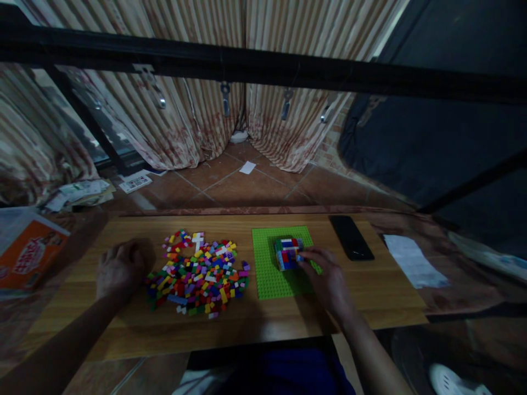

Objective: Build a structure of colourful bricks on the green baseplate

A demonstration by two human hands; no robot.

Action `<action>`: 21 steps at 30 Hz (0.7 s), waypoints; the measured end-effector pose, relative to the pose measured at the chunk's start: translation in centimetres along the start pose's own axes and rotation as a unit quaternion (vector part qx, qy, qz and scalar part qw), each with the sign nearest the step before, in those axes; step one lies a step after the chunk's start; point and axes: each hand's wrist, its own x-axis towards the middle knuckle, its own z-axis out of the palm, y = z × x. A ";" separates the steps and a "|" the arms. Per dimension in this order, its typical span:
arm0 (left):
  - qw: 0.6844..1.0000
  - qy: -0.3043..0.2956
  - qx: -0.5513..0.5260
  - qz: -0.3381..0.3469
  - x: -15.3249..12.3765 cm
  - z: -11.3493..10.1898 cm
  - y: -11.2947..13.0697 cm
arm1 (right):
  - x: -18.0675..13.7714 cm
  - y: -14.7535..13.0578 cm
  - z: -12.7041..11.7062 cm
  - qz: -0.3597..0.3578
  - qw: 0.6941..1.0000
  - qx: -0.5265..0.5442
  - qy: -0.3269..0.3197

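A small block structure of red, blue, white and yellow toy bricks stands on the green baseplate. My right hand reaches over the plate's right side, thumb and forefinger pinched on a light blue toy brick at the structure's right edge. Whether that brick is attached cannot be seen. My left hand rests on the table left of a heap of loose bricks, its fingers loosely bent and apart. Nothing shows in it.
A black phone lies on the wooden table, right of the baseplate. White paper is beyond the table's right end. On the left stands an orange-labelled box. A dark metal bar crosses in front of striped curtains.
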 end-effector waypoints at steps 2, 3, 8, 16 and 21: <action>1.000 0.000 -0.004 -0.007 0.0 0.0 0.0 | 0.7 0.3 0.4 0.004 1.000 0.000 -0.016; 1.000 0.001 -0.006 -0.006 0.0 0.0 0.0 | 0.9 0.4 0.6 0.006 1.000 0.001 -0.025; 1.000 0.001 -0.012 -0.006 -0.1 -0.2 0.2 | 1.6 1.0 0.6 0.003 0.998 -0.007 -0.063; 1.000 0.005 -0.014 -0.004 -0.2 -0.3 0.4 | 3.2 0.8 -0.3 -0.033 0.989 -0.032 -0.137; 1.000 0.001 -0.009 -0.004 -0.1 -0.2 0.3 | 3.1 1.2 -0.2 -0.029 0.989 -0.013 -0.146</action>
